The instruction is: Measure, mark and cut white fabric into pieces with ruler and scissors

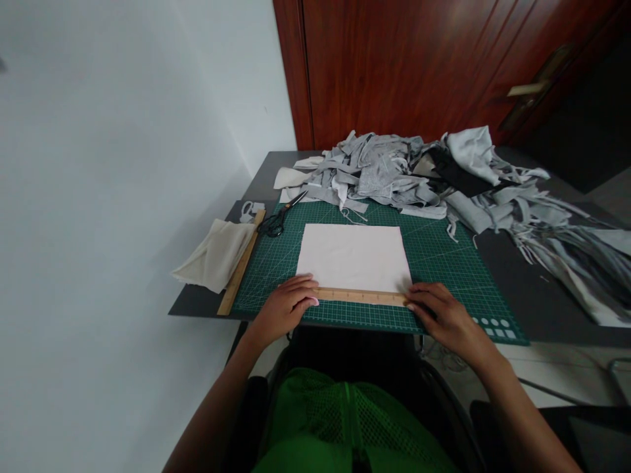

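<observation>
A pale, almost white rectangle of fabric (353, 256) lies flat on the green cutting mat (444, 263). Along its near edge runs a wooden ruler (362, 295). My left hand (292, 305) is closed over the ruler's left end, fingers on the fabric corner and thumb at the near side. A small pink spot shows by that thumb; I cannot tell what it is. At the other end, my right hand (438, 312) grips the ruler between thumb and fingers, at the fabric's right corner. Both ruler ends are hidden under the fingers.
Black scissors (276, 223) lie left of the fabric, beside another wooden ruler (241, 266) and folded cream cloth (214, 253). A white, roll-like item (248, 211) sits behind them. Grey fabric scraps (384, 171) heap along the back and right. A wall stands close on the left.
</observation>
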Motion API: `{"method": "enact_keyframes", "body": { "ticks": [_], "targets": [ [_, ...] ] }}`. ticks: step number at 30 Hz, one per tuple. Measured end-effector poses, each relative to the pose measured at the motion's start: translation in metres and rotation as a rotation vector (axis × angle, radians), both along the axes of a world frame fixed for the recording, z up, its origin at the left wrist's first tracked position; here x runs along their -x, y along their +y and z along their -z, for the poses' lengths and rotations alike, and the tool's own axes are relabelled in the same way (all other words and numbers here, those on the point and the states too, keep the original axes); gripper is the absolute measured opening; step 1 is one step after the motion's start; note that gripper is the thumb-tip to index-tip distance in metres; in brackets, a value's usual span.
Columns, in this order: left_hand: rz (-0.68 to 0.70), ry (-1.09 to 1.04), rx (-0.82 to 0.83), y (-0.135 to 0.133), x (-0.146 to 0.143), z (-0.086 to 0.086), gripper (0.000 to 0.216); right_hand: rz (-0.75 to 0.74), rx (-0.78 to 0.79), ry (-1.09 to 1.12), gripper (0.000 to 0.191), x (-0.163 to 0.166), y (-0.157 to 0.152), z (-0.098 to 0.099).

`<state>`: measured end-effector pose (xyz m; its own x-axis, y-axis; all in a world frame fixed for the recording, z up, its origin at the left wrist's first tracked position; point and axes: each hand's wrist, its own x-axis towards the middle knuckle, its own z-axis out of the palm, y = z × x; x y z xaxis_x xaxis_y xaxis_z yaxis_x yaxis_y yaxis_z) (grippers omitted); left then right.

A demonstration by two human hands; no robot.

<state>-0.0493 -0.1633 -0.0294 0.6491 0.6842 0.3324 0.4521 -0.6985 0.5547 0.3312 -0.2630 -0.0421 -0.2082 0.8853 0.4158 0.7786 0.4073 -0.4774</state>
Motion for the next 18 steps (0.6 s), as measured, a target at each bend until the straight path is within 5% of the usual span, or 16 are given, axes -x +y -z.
{"method": "enact_keyframes", "body": {
  "ticks": [18],
  "targets": [
    [-0.037,-0.053,-0.02,0.0,-0.009,-0.004,0.013,-0.041,-0.004,0.087,0.029,-0.009,0.003,0.003]
  ]
}}
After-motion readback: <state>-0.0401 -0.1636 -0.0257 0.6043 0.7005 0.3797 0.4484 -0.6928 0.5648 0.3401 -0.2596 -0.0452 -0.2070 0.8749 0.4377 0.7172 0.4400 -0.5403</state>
